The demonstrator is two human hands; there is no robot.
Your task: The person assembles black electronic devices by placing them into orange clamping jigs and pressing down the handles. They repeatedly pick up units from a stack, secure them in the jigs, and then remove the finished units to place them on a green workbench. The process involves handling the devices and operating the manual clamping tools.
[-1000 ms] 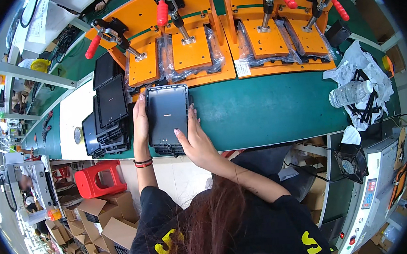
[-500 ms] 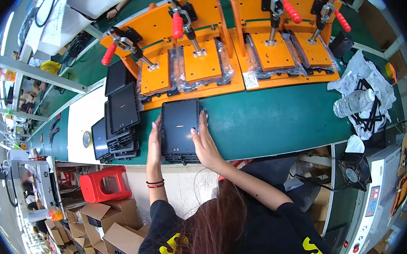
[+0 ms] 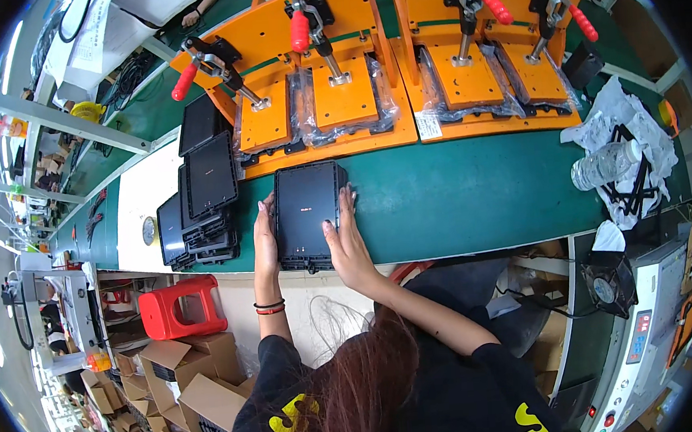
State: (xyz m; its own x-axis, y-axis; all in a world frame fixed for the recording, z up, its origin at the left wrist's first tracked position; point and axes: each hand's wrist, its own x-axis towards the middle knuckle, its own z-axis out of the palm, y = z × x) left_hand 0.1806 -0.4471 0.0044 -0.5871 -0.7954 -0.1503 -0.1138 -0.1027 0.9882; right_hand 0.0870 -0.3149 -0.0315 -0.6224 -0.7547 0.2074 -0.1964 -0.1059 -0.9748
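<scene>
At the near edge of the green bench point(image 3: 457, 200), observed black case point(image 3: 307, 219), face up. Found clasped between left hand point(image 3: 265, 242), straight-fingered along its left side, and right hand point(image 3: 352, 252), thumb on upper face, fingers along right side. To the left, noted stacked casings point(image 3: 209, 185); beyond, recorded orange clamp fixtures point(image 3: 343, 100) with red handles point(image 3: 299, 31).

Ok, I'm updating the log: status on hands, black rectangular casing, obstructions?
Left hand at left side of black rectangular casing; right hand at its right. Casing at near edge of green tabletop. Stacked black rectangular casings left, clear of hands.
</scene>
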